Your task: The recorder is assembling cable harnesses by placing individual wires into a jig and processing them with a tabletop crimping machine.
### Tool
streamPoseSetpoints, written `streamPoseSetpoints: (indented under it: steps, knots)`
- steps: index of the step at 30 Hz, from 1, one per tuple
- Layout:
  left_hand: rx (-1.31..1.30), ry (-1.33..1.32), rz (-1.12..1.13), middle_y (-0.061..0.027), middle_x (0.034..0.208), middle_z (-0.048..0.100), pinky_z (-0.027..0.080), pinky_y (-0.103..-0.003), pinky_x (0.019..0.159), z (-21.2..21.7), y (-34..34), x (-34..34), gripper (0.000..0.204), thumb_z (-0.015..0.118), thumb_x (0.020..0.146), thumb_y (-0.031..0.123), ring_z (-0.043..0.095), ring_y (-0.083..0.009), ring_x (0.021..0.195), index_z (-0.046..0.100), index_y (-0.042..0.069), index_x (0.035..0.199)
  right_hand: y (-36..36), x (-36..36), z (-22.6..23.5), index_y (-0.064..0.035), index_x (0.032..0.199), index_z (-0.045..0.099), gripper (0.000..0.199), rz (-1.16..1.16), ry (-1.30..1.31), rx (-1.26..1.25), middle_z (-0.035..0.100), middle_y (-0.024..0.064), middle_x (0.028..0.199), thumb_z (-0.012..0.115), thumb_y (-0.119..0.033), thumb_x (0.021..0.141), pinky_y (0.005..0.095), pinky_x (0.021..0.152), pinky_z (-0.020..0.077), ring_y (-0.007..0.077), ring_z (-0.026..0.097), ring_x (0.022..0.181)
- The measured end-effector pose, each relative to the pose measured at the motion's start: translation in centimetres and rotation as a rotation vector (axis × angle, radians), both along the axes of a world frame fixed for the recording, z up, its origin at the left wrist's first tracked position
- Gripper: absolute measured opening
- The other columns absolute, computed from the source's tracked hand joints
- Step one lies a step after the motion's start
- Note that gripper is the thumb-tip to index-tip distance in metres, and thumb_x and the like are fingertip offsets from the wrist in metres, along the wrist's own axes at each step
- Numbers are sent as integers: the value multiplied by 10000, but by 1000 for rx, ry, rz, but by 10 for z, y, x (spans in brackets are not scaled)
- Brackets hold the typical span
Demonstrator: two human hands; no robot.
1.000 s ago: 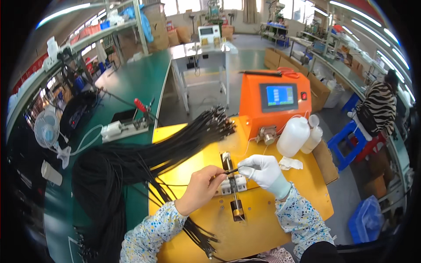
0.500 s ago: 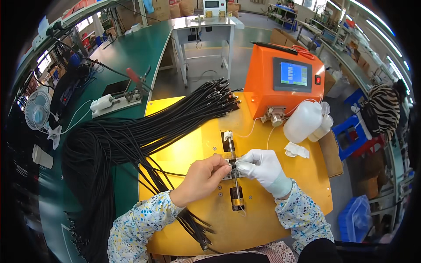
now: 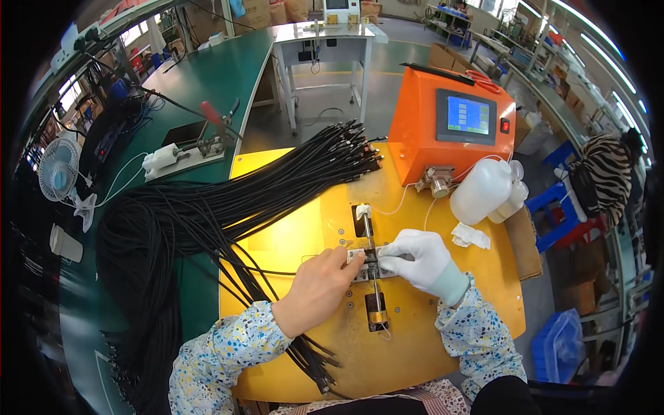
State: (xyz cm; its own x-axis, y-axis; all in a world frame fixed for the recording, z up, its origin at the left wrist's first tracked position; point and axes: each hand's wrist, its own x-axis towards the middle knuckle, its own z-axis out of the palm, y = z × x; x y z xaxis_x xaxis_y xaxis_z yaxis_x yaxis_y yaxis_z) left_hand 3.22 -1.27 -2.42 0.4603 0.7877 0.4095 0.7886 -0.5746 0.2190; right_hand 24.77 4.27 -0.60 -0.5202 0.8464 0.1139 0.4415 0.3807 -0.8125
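Black cables [image 3: 207,228] lie in a big bundle across the yellow desk [image 3: 290,228], their ends pointing up-right. On the small metal jig [image 3: 370,266], the bare left hand [image 3: 315,290] and gloved right hand [image 3: 422,263] meet. Both hands' fingers are closed, pinching one thin cable end [image 3: 371,252] that runs away from the person.

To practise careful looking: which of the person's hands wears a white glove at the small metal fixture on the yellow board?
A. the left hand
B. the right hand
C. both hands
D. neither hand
B: the right hand is in a white glove at the metal fixture, while the left hand beside it is bare.
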Motion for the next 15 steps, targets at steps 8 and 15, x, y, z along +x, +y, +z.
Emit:
streamPoseSetpoints:
  steps: [8, 15]
  knots:
    - [66, 128, 21, -67, 776, 462, 451, -327, 574, -1, -3, 0, 418, 599, 731, 38, 522, -206, 683, 608, 19, 1149, 79, -43, 12, -66, 791, 690, 91, -150, -443, 657, 682, 105, 816, 631, -135, 798, 376, 684, 512, 295, 640, 751]
    - [65, 115, -9, -67, 773, 459, 447, -326, 575, 1, -2, 6, 433, 605, 719, 30, 520, -207, 683, 604, 10, 1152, 143, -94, 13, -55, 902, 739, 170, 33, -1188, 552, 717, 121, 962, 595, -85, 817, 397, 697, 564, 289, 708, 864]
